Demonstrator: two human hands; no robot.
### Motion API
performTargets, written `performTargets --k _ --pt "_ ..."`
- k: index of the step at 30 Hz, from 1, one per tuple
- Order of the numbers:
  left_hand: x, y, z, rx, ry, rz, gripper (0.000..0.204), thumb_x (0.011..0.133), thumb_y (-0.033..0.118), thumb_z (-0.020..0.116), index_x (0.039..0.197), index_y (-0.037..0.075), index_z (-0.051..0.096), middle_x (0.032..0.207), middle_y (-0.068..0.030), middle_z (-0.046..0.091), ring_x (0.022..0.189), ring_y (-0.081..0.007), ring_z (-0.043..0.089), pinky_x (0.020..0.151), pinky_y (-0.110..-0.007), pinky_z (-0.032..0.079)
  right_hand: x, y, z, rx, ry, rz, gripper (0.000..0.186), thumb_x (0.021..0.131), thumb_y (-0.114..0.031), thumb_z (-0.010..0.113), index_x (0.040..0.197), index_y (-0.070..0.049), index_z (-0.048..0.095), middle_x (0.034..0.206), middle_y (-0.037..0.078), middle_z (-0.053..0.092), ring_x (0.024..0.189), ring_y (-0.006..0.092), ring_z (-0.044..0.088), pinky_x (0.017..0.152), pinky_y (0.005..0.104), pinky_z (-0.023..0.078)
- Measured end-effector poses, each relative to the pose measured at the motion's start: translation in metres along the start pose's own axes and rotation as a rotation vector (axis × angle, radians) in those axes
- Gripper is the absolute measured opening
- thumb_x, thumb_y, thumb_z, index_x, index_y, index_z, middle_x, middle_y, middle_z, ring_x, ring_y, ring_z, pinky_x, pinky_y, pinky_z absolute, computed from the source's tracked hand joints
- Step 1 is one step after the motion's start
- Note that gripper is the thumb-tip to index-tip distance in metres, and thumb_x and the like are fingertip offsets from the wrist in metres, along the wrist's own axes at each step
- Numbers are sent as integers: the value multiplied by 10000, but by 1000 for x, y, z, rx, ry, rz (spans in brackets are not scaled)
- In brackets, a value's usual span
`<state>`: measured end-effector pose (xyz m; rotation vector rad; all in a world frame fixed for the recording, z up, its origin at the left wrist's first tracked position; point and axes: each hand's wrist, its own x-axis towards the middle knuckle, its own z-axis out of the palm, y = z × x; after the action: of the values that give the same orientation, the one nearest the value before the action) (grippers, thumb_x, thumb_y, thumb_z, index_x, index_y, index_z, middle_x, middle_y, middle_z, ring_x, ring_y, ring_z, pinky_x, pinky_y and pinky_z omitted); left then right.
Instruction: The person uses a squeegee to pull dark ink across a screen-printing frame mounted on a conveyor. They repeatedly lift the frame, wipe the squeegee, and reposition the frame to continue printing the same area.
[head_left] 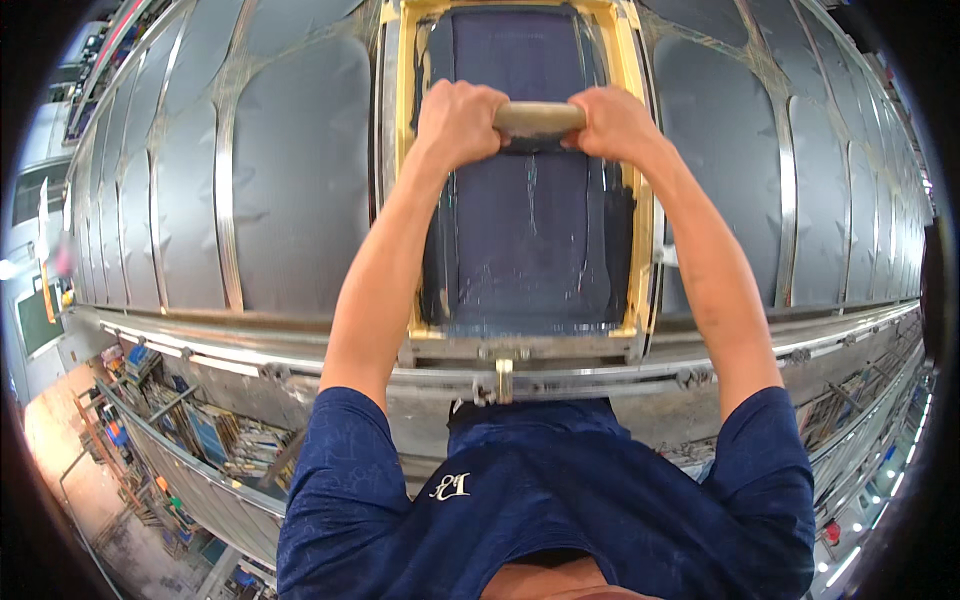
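Both of my hands are closed on a pale-handled squeegee [540, 125], my left hand [462, 125] at one end and my right hand [610, 125] at the other. The squeegee lies crosswise in the upper half of a screen frame [628, 300] edged in yellow tape, its lower edge dark against the screen's surface. Dark blue-black ink [520, 240] covers the inside of the frame, thicker along the sides, with a few streaks down the middle. My forearms reach up over the frame's lower corners.
Rows of grey fabric panels [290, 180] line the long bench on both sides of the frame. A metal rail [240, 355] with fittings runs along the near edge, and a clamp [505, 375] sits below the frame. Racks of assorted items [230, 440] stand at the lower left.
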<state>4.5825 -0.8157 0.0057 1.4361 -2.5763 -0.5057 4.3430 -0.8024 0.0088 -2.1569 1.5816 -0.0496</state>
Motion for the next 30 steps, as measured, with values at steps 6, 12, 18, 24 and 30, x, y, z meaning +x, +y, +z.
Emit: performTargets --k 6,12,18,24,30 --pt "-160 70 33 5 41 86 119 704 182 804 772 140 716 737 -62 711 745 -289 695 776 -437 466 -162 -59 57 -22 -13 -30 217 751 -252 830 800 -93 690 769 138 708 819 378 698 781 487 528" --pt "-220 93 37 50 139 9 206 708 54 769 888 153 760 892 -14 749 850 -211 656 848 -380 423 -190 -68 34 385 132 74 330 876 -334 745 1081 -76 753 1048 160 750 1028 352 701 907 433 533" --pt "-211 97 36 133 56 123 113 698 89 688 807 116 692 881 -44 688 934 -239 631 877 -406 434 -152 95 74 346 648 657 375 1015 -435 574 1114 -86 671 1119 180 721 1064 412 669 914 474 504" --pt "-242 91 28 36 95 -5 128 704 93 690 811 164 685 859 14 676 904 -182 626 879 -374 411 -149 55 39 421 643 551 276 987 -293 654 1008 -22 700 969 117 727 900 268 663 834 409 507" --pt "-277 26 3 54 152 -80 149 668 101 720 779 187 672 842 41 673 891 -172 621 876 -352 399 -99 3 81 426 784 391 269 984 -287 670 919 -27 671 813 67 652 742 207 578 725 392 481"
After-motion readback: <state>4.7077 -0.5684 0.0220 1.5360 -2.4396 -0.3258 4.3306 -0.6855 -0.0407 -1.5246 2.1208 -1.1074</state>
